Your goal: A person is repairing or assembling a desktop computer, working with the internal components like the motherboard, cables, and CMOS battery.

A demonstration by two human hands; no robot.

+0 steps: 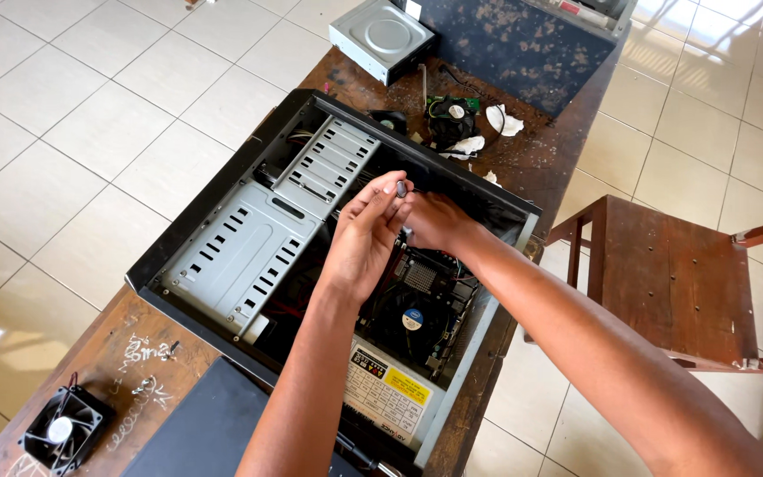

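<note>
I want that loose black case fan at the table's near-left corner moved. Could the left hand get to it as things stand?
Probably yes. The black square case fan lies in the open on the wooden table, nothing covering it. But the left hand is busy over the open computer case, fingers around a small dark tool handle.

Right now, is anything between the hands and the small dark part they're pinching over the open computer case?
Nothing visible. The left hand and right hand meet above the open computer case, fingertips already on the small dark part. The motherboard fan and drive cage lie lower, apart from it.
</note>
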